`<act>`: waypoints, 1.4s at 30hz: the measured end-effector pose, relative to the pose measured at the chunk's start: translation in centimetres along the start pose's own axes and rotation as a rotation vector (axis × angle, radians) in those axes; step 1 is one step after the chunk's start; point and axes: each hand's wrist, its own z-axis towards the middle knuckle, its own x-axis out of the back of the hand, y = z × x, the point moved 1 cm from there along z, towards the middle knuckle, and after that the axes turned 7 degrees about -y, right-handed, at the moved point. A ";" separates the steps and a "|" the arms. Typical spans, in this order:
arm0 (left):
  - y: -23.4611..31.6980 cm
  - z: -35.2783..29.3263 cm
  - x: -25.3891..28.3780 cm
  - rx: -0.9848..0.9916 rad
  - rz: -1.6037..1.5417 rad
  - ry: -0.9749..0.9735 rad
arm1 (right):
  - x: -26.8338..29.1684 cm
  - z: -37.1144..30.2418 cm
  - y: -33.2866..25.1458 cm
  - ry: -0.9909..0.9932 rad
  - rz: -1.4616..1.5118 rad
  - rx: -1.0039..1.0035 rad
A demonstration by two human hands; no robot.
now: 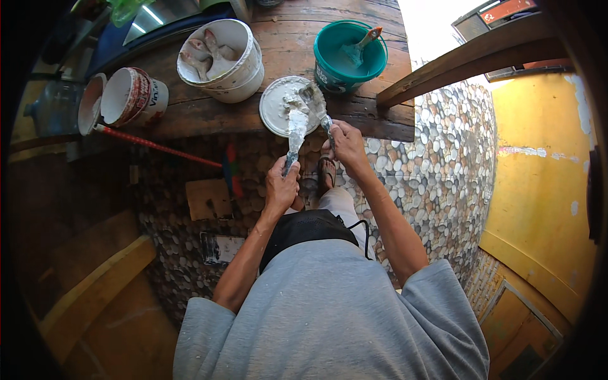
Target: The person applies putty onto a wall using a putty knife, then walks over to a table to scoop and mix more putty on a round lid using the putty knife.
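My left hand (282, 189) is closed around the handle of a putty knife (296, 132), whose blade is thickly coated with white paste. My right hand (348, 151) grips the dark handle of a second scraper-like putty knife (327, 122); its smeared blade rests at the right side of the paste. Under both blades is a round white lid (271, 120) at the near edge of the wooden table. A mound of white putty (292, 92) lies on it. The lid's right edge is partly hidden by the right tool.
Behind the lid stand a white bucket (248, 82) holding paint brushes and a teal bucket (329, 79) with a brush (368, 38). Two stained tubs (151, 104) lie tipped at left, near a red pole (158, 145). A wooden beam (456, 66) slants at right above the pebble-patterned floor (437, 171).
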 end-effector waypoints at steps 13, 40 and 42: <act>0.4 2.0 -1.6 -0.101 -0.032 0.023 | -1.4 -0.7 1.8 -0.295 1.063 -0.544; 0.5 2.1 0.9 0.050 -0.066 0.079 | -1.0 -1.5 -0.2 0.113 -0.865 0.218; 0.3 2.1 1.0 0.034 -0.081 0.071 | -0.4 -1.0 -0.1 0.126 -0.848 0.242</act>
